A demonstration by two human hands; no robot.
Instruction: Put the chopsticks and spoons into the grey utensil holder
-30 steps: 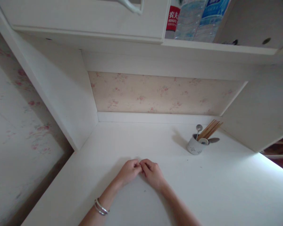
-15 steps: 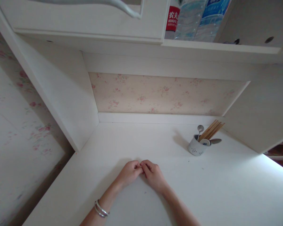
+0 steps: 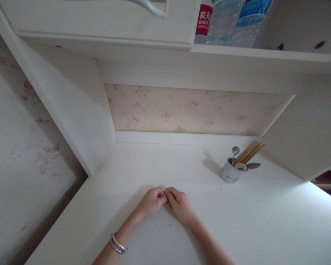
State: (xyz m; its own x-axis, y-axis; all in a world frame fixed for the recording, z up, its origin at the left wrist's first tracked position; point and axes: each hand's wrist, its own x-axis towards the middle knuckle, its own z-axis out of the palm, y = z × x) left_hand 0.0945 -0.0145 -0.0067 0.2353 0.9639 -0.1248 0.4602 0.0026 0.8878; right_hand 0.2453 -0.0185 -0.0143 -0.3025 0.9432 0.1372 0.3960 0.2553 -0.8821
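Observation:
My left hand [image 3: 153, 200] and my right hand [image 3: 178, 203] meet at the fingertips over the white desk [image 3: 121, 169]. Both are closed, with thumbs and fingers pinched together. Whatever lies between the fingertips, if anything, is too small or hidden to make out. Silver bangles [image 3: 117, 243] circle my left wrist. To the right and farther back stands a pale utensil holder [image 3: 229, 174] with a pierced pattern. Wooden chopsticks [image 3: 248, 152] lean out of it, along with several spoons.
Overhead, a cabinet shelf [image 3: 253, 53] holds plastic bottles [image 3: 224, 22]. A cabinet door with a curved handle [image 3: 151, 8] is at the upper left. White side panels [image 3: 71, 106] bound the desk's back, and flowered wallpaper [image 3: 187, 110] shows behind.
The view has shifted very slightly. My hands keep the same place and pose, fingertips together.

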